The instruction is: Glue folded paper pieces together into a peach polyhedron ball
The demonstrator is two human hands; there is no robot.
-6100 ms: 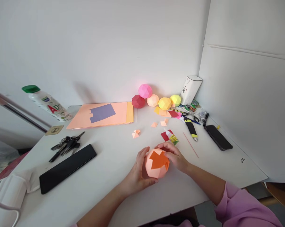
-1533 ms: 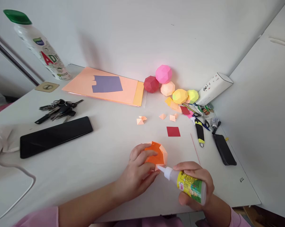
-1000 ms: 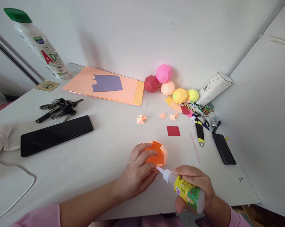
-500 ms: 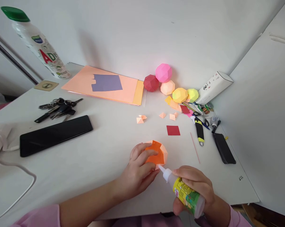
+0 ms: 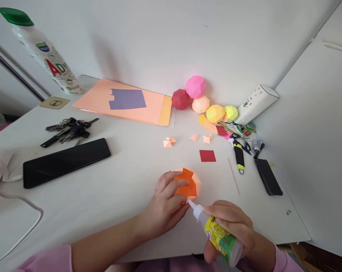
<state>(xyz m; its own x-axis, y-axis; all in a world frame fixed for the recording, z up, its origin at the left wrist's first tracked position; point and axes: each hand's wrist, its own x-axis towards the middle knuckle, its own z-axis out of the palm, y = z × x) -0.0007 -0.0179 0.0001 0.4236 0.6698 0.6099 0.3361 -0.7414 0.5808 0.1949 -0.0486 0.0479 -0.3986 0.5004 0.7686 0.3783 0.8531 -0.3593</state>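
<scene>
Jointly, paper ball [image 5: 192, 186] and glue bottle [image 5: 220, 237] are held nearside of the red card [image 5: 207, 155].
The ball's rim is pinched in fingers of the left hand [image 5: 163, 202], the bottle clasped by the right hand [image 5: 234, 223].

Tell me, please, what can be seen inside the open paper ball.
Inside the open paper ball, orange inner walls show; the left hand partly covers the opening, so the rest cannot be seen.

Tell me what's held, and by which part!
The left grip holds the open paper ball by its near left edge; the right grip holds the yellow-labelled bottle around its body.
</scene>
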